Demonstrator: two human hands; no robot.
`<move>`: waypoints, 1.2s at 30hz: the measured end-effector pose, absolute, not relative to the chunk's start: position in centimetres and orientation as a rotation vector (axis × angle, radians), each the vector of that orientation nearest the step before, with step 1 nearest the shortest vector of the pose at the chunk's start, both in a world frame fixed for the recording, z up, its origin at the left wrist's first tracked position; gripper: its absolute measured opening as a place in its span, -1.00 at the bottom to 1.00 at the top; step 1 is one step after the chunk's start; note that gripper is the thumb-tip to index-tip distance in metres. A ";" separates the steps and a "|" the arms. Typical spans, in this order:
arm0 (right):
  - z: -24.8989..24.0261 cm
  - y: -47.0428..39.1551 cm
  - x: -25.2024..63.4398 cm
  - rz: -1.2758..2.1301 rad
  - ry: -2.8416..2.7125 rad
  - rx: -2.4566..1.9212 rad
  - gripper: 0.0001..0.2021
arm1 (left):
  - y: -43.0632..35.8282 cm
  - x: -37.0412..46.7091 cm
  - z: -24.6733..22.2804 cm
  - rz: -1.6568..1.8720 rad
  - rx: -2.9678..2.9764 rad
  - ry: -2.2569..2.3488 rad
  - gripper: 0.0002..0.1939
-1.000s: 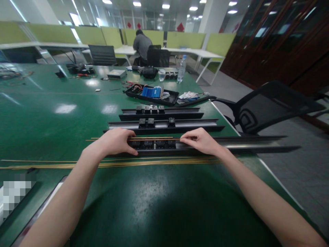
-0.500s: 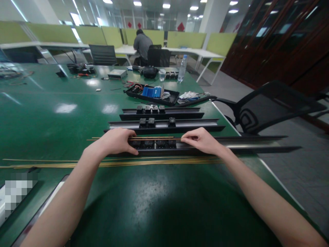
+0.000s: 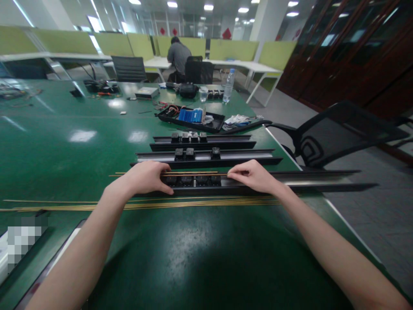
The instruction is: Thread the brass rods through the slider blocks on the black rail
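Note:
A long black channel rail (image 3: pixel 335 187) lies crosswise before me, with several black blocks (image 3: pixel 186 181) seated in its groove. My left hand (image 3: pixel 146 177) is closed over the rail's left part, thumb at the near wall and fingers curled at the far side. Two thin brass rods (image 3: pixel 196 173) run lengthwise above the blocks and pass behind this hand. With thumb and forefinger, my right hand (image 3: pixel 250 175) pinches the right end of one rod over the groove. A bundle of long brass rods (image 3: pixel 193 203) lies on the table just in front of the rail.
Beyond are two shorter rails (image 3: pixel 248 157) with blocks, a black tray (image 3: pixel 219 125) holding a blue finned part, white gloves (image 3: pixel 237 121) and a water bottle (image 3: pixel 229 86). A mesh chair (image 3: pixel 342 133) stands right of the green table (image 3: pixel 193 254). A person (image 3: pixel 179 56) sits far back.

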State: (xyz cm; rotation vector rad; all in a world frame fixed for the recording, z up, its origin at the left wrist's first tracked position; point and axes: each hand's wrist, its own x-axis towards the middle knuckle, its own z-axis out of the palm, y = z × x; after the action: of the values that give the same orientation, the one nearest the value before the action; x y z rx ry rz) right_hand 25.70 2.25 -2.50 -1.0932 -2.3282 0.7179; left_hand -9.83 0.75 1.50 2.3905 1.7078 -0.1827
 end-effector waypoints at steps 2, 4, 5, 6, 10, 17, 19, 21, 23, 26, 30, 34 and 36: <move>-2.4 2.3 25.7 0.728 -2.326 -1.088 -0.72 | 0.8 -9.8 1.5 -0.183 2.387 1.706 -0.28; -2.4 2.3 25.7 0.733 -2.325 -1.088 -0.72 | 0.8 -9.8 1.4 -0.180 2.383 1.706 -0.28; -2.4 2.2 25.8 0.734 -2.324 -1.092 -0.72 | 0.8 -9.9 1.4 -0.178 2.381 1.708 -0.27; -2.3 2.2 25.8 0.735 -2.324 -1.095 -0.72 | 0.8 -9.9 1.4 -0.178 2.379 1.710 -0.27; -2.3 2.2 25.9 0.747 -2.322 -1.104 -0.71 | 0.8 -9.9 1.5 -0.185 2.365 1.712 -0.25; -2.0 2.2 25.9 0.747 -2.325 -1.123 -0.69 | 0.8 -9.8 1.7 -0.201 2.362 1.714 -0.25; -2.0 2.2 25.9 0.753 -2.321 -1.131 -0.69 | 0.8 -9.7 1.8 -0.210 2.361 1.724 -0.25; -2.0 2.2 26.0 0.760 -2.316 -1.136 -0.69 | 0.8 -9.6 1.9 -0.216 2.365 1.728 -0.27; -2.1 2.2 26.1 0.762 -2.314 -1.140 -0.69 | 0.7 -9.6 1.9 -0.214 2.378 1.721 -0.27; -2.1 2.2 26.2 0.755 -2.314 -1.140 -0.69 | 0.6 -9.5 2.0 -0.198 2.395 1.711 -0.27; -2.2 2.3 26.1 0.755 -2.317 -1.139 -0.69 | 0.7 -9.6 1.9 -0.200 2.404 1.717 -0.27; -2.2 2.3 26.1 0.760 -2.323 -1.149 -0.69 | 0.8 -9.7 1.7 -0.216 2.422 1.715 -0.26; -2.1 2.3 26.2 0.771 -2.327 -1.151 -0.69 | 0.8 -9.8 1.7 -0.214 2.425 1.710 -0.25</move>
State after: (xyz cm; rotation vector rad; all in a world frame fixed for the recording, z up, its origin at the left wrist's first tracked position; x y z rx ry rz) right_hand 26.25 2.30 -2.05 -1.1509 -2.3269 0.7708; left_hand -9.79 0.78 1.66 2.4248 1.7103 -0.2136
